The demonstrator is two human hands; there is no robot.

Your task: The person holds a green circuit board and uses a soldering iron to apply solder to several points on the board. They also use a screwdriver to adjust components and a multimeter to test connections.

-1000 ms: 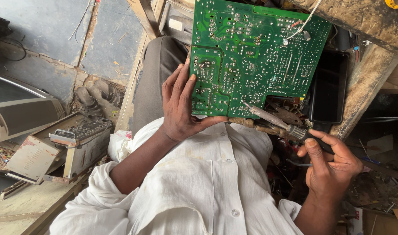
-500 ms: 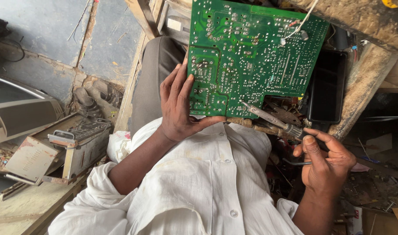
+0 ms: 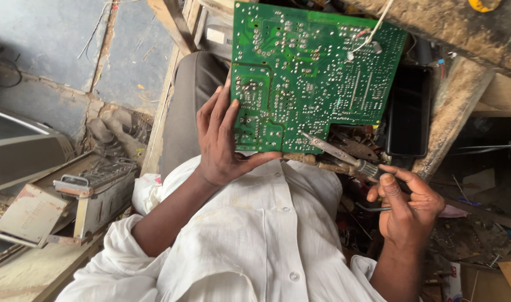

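My left hand (image 3: 222, 140) grips the lower left corner of a large green circuit board (image 3: 311, 72), held solder side up over my lap. My right hand (image 3: 406, 207) holds a soldering iron (image 3: 336, 152) by its handle, and the metal tip touches the board's lower edge near the middle. A white wire (image 3: 373, 31) runs off the board's upper right. My white shirt (image 3: 250, 240) fills the bottom centre of the view.
A black plastic tray (image 3: 407, 112) sits to the right of the board beside a worn wooden beam (image 3: 451, 112). Grey metal device casings (image 3: 93, 190) lie at the left. Scrap parts and wires litter the ground at the lower right.
The board and my left hand have shifted slightly left. My right hand has drawn in a little with the iron, whose tip stays at the board's lower edge.
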